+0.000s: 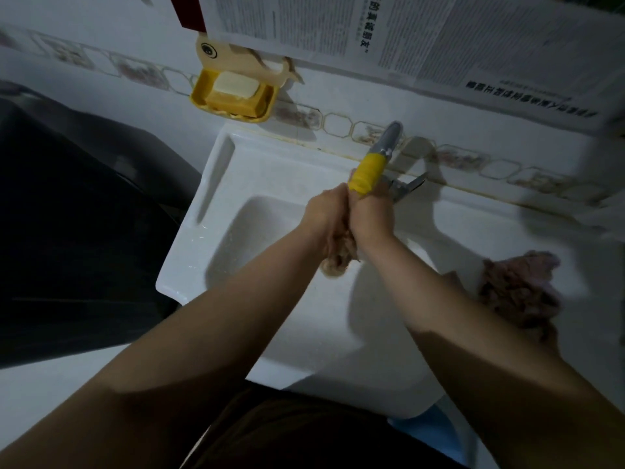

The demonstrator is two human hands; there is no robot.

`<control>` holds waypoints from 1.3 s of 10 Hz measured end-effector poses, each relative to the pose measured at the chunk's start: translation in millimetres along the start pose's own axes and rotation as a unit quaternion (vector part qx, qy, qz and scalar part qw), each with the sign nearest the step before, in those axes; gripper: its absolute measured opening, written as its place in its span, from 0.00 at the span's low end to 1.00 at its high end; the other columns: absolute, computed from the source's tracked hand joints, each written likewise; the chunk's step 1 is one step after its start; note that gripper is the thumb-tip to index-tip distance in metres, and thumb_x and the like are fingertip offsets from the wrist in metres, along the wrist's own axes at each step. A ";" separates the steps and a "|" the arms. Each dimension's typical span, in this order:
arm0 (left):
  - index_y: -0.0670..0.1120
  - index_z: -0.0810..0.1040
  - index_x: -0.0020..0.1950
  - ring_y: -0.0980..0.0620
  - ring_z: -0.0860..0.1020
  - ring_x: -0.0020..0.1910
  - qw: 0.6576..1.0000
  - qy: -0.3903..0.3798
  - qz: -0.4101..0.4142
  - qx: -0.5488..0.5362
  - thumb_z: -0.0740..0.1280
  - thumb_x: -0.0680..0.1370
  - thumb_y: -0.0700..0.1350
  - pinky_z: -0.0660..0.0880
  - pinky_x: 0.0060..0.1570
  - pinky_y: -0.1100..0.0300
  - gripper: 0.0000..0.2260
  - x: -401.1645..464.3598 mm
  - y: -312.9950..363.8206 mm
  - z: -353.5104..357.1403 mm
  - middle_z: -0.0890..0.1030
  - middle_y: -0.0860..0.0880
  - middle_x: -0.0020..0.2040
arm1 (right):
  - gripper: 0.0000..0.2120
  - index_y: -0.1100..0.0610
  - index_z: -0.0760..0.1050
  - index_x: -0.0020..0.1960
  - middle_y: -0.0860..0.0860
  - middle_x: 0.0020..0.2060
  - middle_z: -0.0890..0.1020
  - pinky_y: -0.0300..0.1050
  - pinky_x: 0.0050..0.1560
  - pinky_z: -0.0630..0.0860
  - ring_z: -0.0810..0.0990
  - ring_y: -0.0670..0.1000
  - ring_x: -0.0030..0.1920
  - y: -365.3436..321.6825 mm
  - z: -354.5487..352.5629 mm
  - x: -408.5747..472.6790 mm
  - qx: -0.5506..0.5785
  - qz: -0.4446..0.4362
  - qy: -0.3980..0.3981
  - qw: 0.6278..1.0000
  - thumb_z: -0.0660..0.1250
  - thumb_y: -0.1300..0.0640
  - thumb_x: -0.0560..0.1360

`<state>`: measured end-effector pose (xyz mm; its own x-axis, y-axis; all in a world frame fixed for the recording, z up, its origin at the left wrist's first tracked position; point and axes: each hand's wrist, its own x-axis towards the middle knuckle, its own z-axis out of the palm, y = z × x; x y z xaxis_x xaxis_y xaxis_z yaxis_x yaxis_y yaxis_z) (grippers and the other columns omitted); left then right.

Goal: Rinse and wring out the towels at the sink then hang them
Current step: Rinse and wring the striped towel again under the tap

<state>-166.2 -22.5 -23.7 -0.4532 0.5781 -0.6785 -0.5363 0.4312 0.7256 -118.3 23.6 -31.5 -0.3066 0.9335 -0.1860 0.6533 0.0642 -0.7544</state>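
Over the white sink [257, 164] both my hands grip one small pinkish towel [338, 257], bunched between them, its lower end hanging out below my palms. My left hand [323, 213] and my right hand [370, 214] are pressed side by side, fingers curled round the cloth, right under the faucet [389, 138] with its yellow-wrapped spout [367, 174]. A second pinkish towel [521, 289] lies crumpled on the sink's right ledge. Whether water is running is hidden by my hands.
A yellow soap dish [199, 96] holding a pale bar of soap [235, 84] hangs on the tiled wall at the back left. Printed paper sheets [406, 32] cover the wall above. A dark appliance [67, 214] stands left of the sink.
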 end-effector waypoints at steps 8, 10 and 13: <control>0.39 0.72 0.64 0.41 0.79 0.53 0.973 -0.151 0.048 -0.169 0.53 0.83 0.46 0.75 0.56 0.47 0.16 2.6 41.1 -57.7 0.78 0.37 0.58 | 0.13 0.60 0.77 0.46 0.55 0.35 0.79 0.41 0.36 0.73 0.77 0.52 0.37 67.8 -7.2 -17.3 0.119 0.096 -0.260 0.953 0.65 0.49 0.77; 0.37 0.72 0.65 0.40 0.77 0.59 0.974 -0.148 0.054 -0.159 0.57 0.80 0.45 0.75 0.59 0.45 0.17 15.8 45.1 -79.5 0.77 0.37 0.61 | 0.11 0.59 0.78 0.46 0.56 0.32 0.80 0.44 0.34 0.74 0.76 0.53 0.29 87.8 -14.3 -16.2 0.135 0.194 -0.255 0.938 0.67 0.50 0.76; 0.40 0.75 0.29 0.56 0.67 0.17 0.982 0.014 -0.175 -0.065 0.54 0.83 0.41 0.60 0.15 0.69 0.24 37.5 -38.4 -82.8 0.71 0.47 0.24 | 0.02 0.57 0.74 0.46 0.53 0.31 0.77 0.41 0.30 0.67 0.74 0.50 0.32 39.2 -35.1 4.4 0.347 0.168 -0.228 0.894 0.64 0.63 0.75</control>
<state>-221.6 -74.7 -86.4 -0.2422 0.3902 -0.8883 -0.7488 0.5070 0.4269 -69.8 42.6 -39.8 -0.5284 0.6076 -0.5930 0.2228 -0.5748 -0.7874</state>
